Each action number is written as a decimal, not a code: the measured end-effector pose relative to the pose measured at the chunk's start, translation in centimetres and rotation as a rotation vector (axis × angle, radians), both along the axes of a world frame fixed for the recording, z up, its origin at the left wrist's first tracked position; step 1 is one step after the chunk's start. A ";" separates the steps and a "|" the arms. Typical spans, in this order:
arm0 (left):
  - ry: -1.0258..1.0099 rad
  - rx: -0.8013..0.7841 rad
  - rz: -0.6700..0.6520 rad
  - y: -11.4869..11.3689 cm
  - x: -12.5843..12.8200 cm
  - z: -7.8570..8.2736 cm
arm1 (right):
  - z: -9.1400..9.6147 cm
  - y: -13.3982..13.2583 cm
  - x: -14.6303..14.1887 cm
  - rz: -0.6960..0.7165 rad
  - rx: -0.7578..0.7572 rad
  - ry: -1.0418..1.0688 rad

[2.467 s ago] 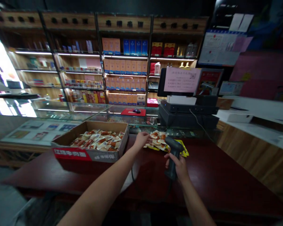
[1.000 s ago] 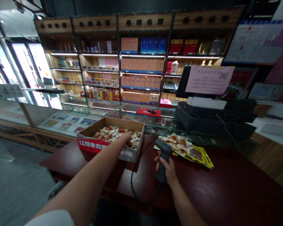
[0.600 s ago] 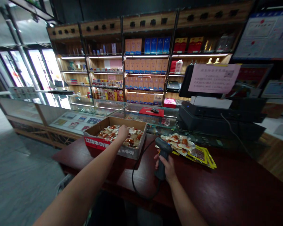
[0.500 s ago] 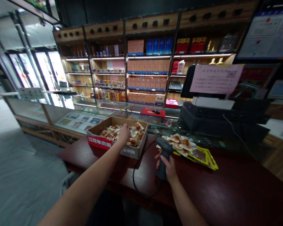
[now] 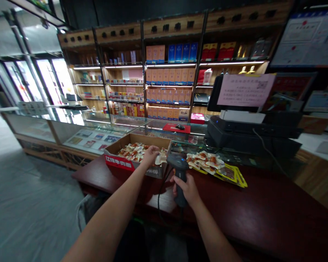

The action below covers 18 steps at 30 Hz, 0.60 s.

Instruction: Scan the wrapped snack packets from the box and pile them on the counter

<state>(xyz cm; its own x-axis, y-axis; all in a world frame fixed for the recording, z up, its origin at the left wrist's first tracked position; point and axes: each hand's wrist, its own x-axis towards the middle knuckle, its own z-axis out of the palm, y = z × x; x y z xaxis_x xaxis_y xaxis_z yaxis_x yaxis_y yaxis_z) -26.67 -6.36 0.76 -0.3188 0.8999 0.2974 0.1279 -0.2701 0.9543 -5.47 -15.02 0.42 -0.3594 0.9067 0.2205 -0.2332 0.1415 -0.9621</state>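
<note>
My left hand (image 5: 151, 155) is closed on a small clear-and-white food packet (image 5: 160, 158) at the right side of an open cardboard box (image 5: 120, 165). More sealed packets with brown food (image 5: 133, 151) lie inside that box. In my right hand (image 5: 186, 187) is a dark barcode scanner (image 5: 179, 178), fingers wrapped round its handle. The scanner's head is close to the held packet and points left towards it. To the right of the scanner, a pile of similar packets (image 5: 206, 161) rests partly on flat yellow-edged packets (image 5: 232, 174).
The dark red table (image 5: 235, 214) carries the box and packets. Behind it stands a glass display counter (image 5: 120, 122) with a mouse (image 5: 179, 127) on a red mat. A monitor (image 5: 214, 92) bearing a pink notice rises at right. A scanner cable (image 5: 159, 198) hangs near my hands.
My left hand has lifted a packet and moved right, to the box's edge. My right hand has brought the scanner left and turned its head towards the packet.
</note>
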 end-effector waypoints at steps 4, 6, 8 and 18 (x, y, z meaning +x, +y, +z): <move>-0.087 -0.046 -0.119 -0.6 0.2 0.2 | -0.2 -0.8 -0.8 -0.057 -0.024 -0.023; -0.119 -0.048 -0.165 -0.5 0.1 0.1 | -0.2 -0.9 -1.0 -0.075 -0.025 -0.024; -0.157 -0.029 -0.219 -0.2 -0.1 -0.2 | 0.0 -1.0 -1.1 -0.075 -0.027 -0.020; -0.201 -0.004 -0.276 0.7 -0.5 -0.5 | -0.3 -0.1 -1.5 -0.066 -0.021 -0.016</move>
